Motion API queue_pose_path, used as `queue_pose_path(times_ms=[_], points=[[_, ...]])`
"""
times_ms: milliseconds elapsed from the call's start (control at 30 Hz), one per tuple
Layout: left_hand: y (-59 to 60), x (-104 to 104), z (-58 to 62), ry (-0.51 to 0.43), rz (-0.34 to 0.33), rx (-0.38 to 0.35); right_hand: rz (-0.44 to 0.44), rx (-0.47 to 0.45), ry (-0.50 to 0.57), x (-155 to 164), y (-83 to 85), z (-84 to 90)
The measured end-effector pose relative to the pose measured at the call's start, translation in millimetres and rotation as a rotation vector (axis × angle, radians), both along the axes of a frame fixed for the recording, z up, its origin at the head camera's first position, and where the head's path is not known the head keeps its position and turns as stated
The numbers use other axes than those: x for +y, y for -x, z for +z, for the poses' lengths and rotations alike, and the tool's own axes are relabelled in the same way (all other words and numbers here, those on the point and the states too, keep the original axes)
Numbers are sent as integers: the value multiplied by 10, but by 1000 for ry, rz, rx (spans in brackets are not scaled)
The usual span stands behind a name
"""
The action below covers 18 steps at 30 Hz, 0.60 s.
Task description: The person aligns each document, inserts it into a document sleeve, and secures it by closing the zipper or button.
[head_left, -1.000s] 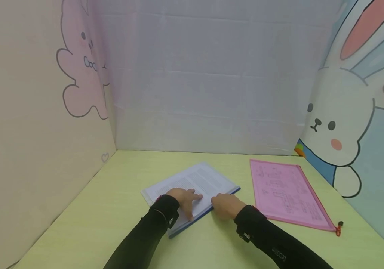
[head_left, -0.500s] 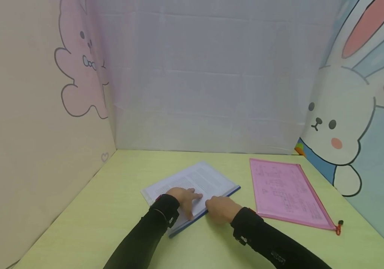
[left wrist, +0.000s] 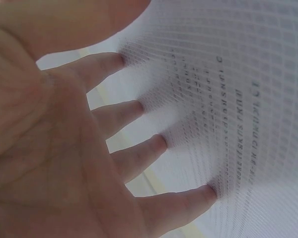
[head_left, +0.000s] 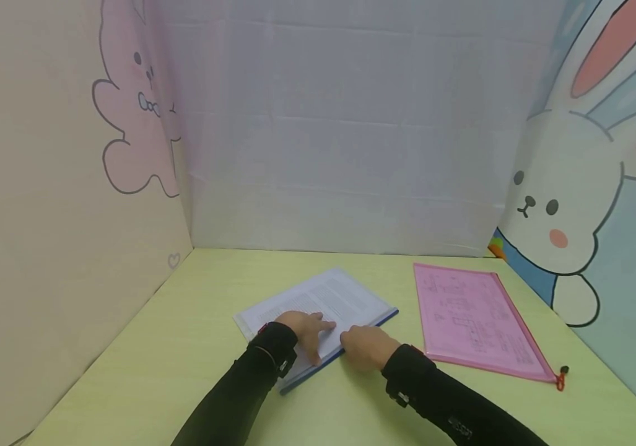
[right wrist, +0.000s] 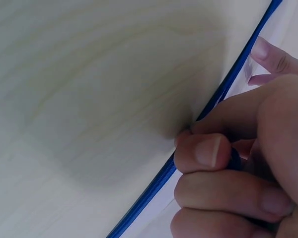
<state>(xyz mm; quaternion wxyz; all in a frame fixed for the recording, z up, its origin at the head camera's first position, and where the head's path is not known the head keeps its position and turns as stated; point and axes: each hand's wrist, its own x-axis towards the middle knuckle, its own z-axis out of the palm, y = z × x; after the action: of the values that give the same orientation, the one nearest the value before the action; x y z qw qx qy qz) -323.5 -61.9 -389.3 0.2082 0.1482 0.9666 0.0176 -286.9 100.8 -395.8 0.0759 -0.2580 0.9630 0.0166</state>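
From the head view, a pale green table (head_left: 184, 347) sits between cartoon-printed walls, a white rabbit (head_left: 565, 198) on the right one. Near the middle lies a blue-edged mesh pouch (head_left: 345, 297) with printed sheets; a pink pouch (head_left: 470, 319) lies right of it.

Left wrist view: the left hand (left wrist: 74, 148) rests flat, fingers spread on the mesh.

Right wrist view: the right hand (right wrist: 238, 173) pinches a dark zip pull (right wrist: 234, 158) on the blue zipper (right wrist: 159, 181).

A translucent white mesh document pouch (head_left: 323, 303) with a blue zipper edge (right wrist: 223, 91) shows black print through its grid; a pink zip pouch (head_left: 470, 319) lies right on the pale green wood-grain table (head_left: 184, 347).
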Motion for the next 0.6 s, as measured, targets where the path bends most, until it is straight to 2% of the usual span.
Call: queue_pose_path(times_ms=[600], points=[[2,-15,-16,8,-16,10,41,52,22,-29,-70,-8]])
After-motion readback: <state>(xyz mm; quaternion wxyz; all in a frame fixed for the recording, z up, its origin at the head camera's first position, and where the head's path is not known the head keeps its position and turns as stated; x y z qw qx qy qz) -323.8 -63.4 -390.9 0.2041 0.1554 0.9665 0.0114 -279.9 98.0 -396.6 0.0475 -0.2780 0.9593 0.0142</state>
